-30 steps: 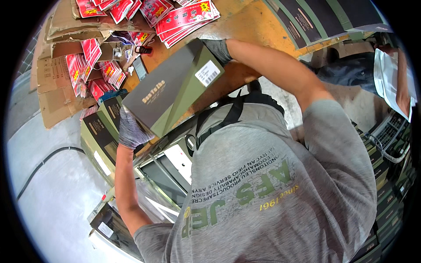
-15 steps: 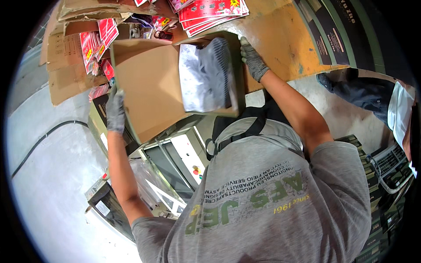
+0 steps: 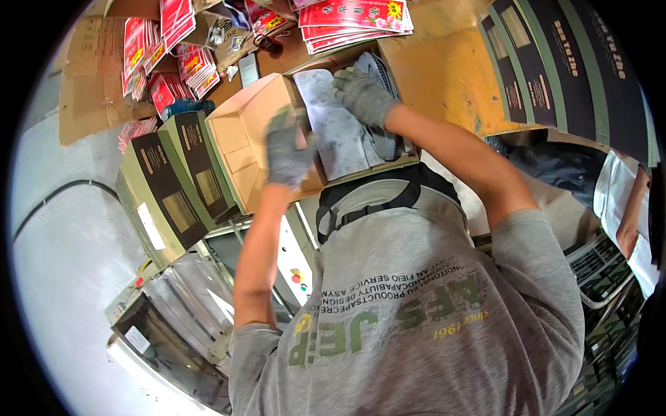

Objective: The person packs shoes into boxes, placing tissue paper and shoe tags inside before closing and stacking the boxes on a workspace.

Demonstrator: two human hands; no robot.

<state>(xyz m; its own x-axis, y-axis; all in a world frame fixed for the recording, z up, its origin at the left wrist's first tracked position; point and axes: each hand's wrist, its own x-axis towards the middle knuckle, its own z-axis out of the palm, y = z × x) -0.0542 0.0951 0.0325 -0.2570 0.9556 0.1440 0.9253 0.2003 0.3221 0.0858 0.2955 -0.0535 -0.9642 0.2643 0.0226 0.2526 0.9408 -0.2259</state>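
A shoebox (image 3: 239, 114) with its lid folded back to the left lies opened out at the table's near edge. In its right part rests a grey shoe (image 3: 381, 76) with a ridged sole edge, partly under whitish wrapping paper (image 3: 333, 142). My gloved right hand (image 3: 364, 96) lies over the paper and the shoe, fingers stretched out and holding nothing that I can see. Over the lid, close to the paper's left edge, hovers my gloved left hand (image 3: 288, 149). Motion smears its fingers, so its grip is unclear.
Closed dark-and-green shoeboxes (image 3: 170, 187) stand left of the opened box; more boxes (image 3: 555, 69) are stacked at the right. Red printed cards (image 3: 354, 21) lie in piles on the orange table (image 3: 444, 83). Another person's arm (image 3: 630, 222) shows at far right.
Both hands have left the box's outer sides and moved inward. The right is now on the paper and shoe, the left over the lid. The box sits squarer, and more shoe shows.
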